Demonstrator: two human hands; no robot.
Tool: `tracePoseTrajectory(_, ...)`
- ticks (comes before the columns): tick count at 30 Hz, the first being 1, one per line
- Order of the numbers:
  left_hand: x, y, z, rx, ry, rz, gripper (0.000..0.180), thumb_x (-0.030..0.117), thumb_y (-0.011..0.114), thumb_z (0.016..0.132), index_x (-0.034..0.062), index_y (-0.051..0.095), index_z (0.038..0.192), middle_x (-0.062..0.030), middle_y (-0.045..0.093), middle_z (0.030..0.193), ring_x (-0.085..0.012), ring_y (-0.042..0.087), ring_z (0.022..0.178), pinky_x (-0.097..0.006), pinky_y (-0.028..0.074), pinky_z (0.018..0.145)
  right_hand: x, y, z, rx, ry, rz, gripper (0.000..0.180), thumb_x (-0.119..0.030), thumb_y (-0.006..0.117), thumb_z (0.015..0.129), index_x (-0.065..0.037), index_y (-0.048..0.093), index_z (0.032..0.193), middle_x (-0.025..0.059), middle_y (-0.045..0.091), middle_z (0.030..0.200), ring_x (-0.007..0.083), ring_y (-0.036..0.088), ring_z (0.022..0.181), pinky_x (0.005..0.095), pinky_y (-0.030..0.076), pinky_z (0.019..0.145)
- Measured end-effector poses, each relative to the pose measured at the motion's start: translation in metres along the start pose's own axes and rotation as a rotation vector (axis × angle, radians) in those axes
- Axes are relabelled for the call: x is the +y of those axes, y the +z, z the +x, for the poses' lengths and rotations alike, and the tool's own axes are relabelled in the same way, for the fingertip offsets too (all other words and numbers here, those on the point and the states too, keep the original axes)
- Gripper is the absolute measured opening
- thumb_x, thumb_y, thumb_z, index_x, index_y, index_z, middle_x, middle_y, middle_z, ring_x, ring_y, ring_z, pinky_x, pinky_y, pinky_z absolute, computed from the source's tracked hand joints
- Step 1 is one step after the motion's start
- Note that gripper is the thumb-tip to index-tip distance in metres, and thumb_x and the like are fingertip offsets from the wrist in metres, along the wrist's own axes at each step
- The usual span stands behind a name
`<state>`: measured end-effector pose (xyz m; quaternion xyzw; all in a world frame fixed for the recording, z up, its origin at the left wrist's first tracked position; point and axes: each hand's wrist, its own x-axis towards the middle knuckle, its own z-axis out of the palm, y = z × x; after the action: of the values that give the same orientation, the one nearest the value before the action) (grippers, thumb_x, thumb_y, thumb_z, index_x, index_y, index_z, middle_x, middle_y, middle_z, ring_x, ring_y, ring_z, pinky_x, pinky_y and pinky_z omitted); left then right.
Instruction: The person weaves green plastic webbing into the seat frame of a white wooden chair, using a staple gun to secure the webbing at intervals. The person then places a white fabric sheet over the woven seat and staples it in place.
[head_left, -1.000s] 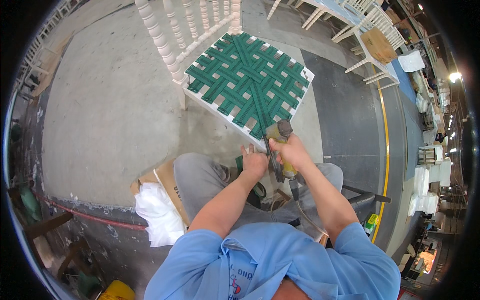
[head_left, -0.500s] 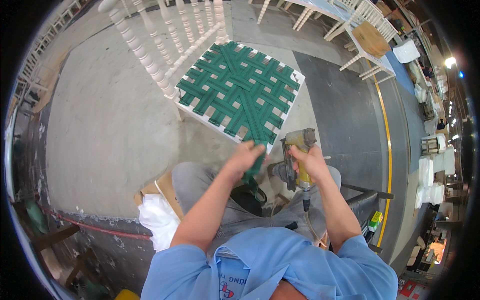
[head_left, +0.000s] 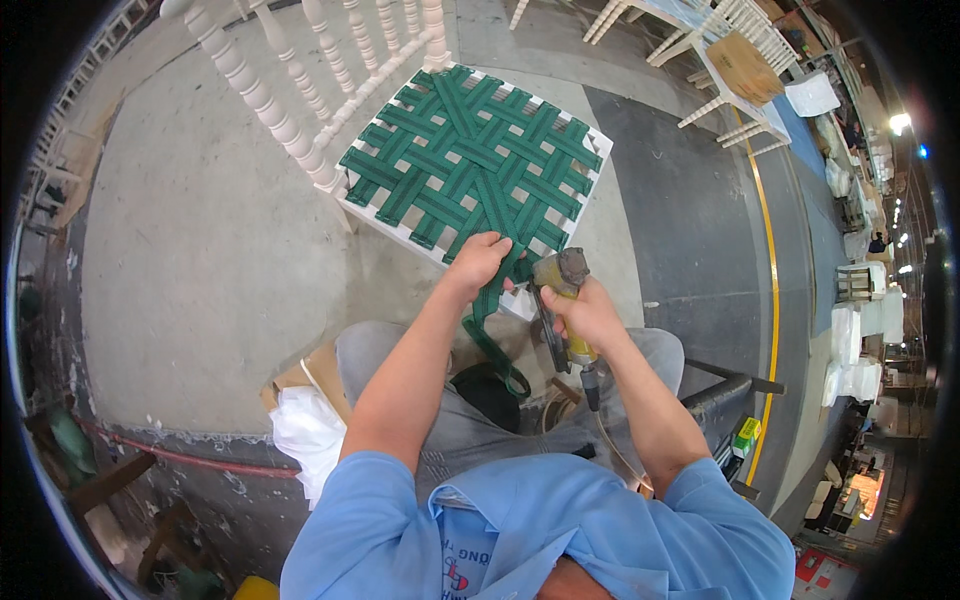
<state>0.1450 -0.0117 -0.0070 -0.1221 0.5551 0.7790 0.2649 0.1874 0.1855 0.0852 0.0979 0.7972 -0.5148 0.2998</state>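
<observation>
In front of me stands a white chair (head_left: 384, 226) with turned spindles, its seat criss-crossed by woven green webbing (head_left: 460, 165). My left hand (head_left: 481, 262) is closed on a green webbing strap (head_left: 487, 304) at the seat's near corner. The strap's loose tail hangs in a curl toward my lap. In my right hand (head_left: 590, 318) is a yellow and grey pneumatic staple gun (head_left: 560, 280), gripped by its handle. Its head is close to the near corner, beside the strap; whether it touches the frame I cannot tell. An air hose (head_left: 606, 440) runs down from the handle.
Left of my knees are a cardboard box (head_left: 325, 372) and a white plastic bag (head_left: 303, 430). By my right knee is a dark bench (head_left: 725, 395) with a green and yellow small box (head_left: 746, 437). More white chairs and a brown carton (head_left: 744, 68) stand at the far right.
My left hand has moved up and away from me along the strap, onto the seat corner. The staple gun has shifted left and closer to that corner.
</observation>
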Motion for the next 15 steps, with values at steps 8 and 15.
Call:
tracePoseTrajectory(8,0.0042,-0.0014,0.0006,0.01,-0.01,-0.074,0.029,0.021,0.048,0.103,-0.0025,0.064,0.11,-0.0095,0.07,0.102,-0.018,0.061,0.061,-0.032,0.053,0.054,-0.0084,0.0014,0.0034,0.006,0.009,-0.112,0.033,-0.026,0.072,0.091,0.001,0.059,0.104,0.0055,0.063,0.077,0.0126,0.057,0.052,0.0293,0.045,0.045)
tracePoseTrajectory(15,0.0055,-0.0037,0.0009,-0.034,-0.073,-0.156,0.028,0.02,0.048,0.103,-0.0008,0.061,0.117,-0.0088,0.072,0.105,-0.0152,0.06,0.06,-0.028,0.053,0.052,-0.0102,0.0089,0.0007,0.015,0.007,-0.08,0.035,-0.026,0.073,0.089,0.002,0.059,0.105,0.0061,0.064,0.078,0.0128,0.057,0.052,0.0297,0.046,0.046)
